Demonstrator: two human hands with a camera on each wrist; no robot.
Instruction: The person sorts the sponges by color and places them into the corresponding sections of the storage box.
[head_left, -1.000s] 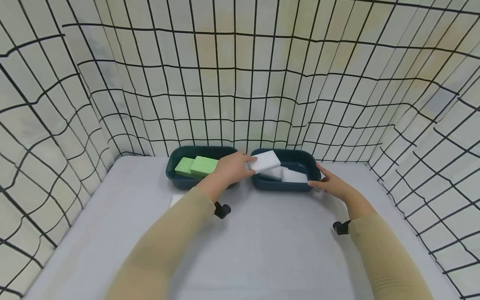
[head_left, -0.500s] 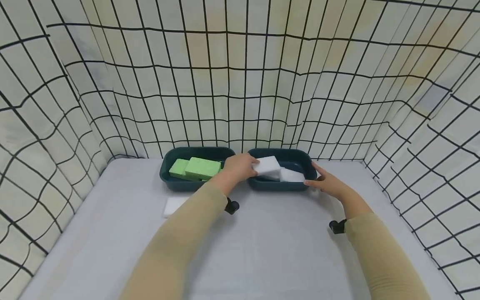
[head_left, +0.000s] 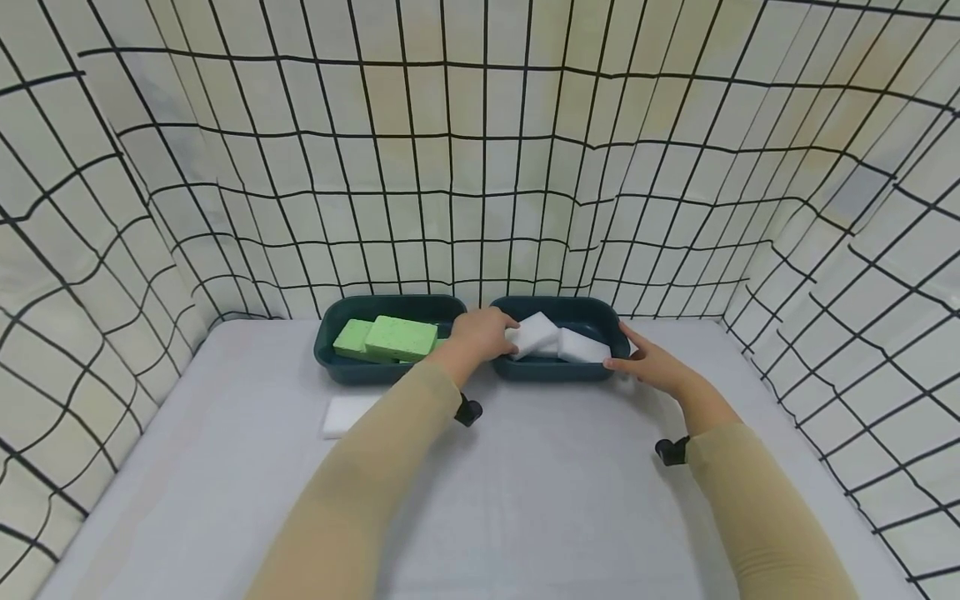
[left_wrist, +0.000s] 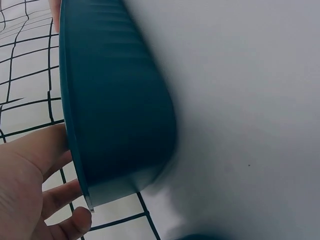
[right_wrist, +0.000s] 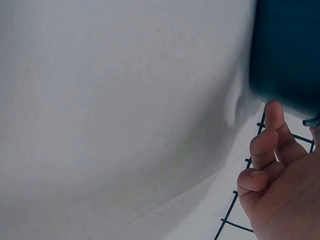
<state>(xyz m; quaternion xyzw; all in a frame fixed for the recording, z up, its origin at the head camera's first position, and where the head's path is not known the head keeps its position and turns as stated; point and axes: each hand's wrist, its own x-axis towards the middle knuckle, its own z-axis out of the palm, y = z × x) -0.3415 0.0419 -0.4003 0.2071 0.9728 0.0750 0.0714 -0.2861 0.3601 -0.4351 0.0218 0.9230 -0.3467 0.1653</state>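
Observation:
My left hand (head_left: pixel 480 333) reaches over the left end of the right-hand dark teal bin (head_left: pixel 555 370). Its thumb and forefinger pinch the near corner of a white sponge (head_left: pixel 534 335), which rests in the bin, partly over another white piece. A further white sponge (head_left: pixel 583 346) lies at that bin's right side. My right hand (head_left: pixel 660 367) holds the bin's right end, thumb at the front corner and a finger along the rim. In the left wrist view, the bin wall (left_wrist: pixel 115 95) hides the left fingertips. In the right wrist view, a fingertip touches the bin (right_wrist: pixel 287 55).
Beside it stands a second teal bin (head_left: pixel 356 372) holding green sponges (head_left: pixel 401 339). In front of that bin, a flat white piece (head_left: pixel 345 414) lies on the white-covered table (head_left: pixel 540 500), partly hidden by my left sleeve. Black wire mesh (head_left: pixel 483 242) encloses the back and sides.
The white sponge in my left hand has come down into the right-hand bin and settled among the other white ones. My right hand has stayed at the bin's end.

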